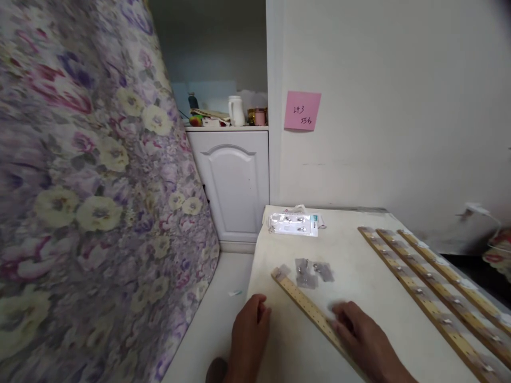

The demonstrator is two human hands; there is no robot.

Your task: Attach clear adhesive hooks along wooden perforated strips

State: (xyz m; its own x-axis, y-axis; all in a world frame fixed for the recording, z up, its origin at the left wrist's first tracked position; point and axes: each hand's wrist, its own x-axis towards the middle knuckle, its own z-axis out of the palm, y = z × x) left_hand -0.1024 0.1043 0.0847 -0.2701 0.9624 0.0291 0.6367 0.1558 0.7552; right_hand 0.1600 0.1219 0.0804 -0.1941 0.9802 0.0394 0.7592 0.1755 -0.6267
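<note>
A narrow wooden strip with rows of small holes lies slantwise on the white table, with one small clear packet at its far end. My right hand is at the strip's nearer part, fingers curled in and fingertips blurred. Whatever those fingers may hold is hidden. To the strip's left, by the table edge, my left hand is loosely curled, with nothing visible in it. Beyond the strip lie several small clear packets with shiny metal pieces inside.
Farther back lies a clear blister pack with metal pieces. On the right, three long wooden strips carry rows of small packets. A floral curtain hangs at left. Behind stand a white cabinet and a wall with a pink note.
</note>
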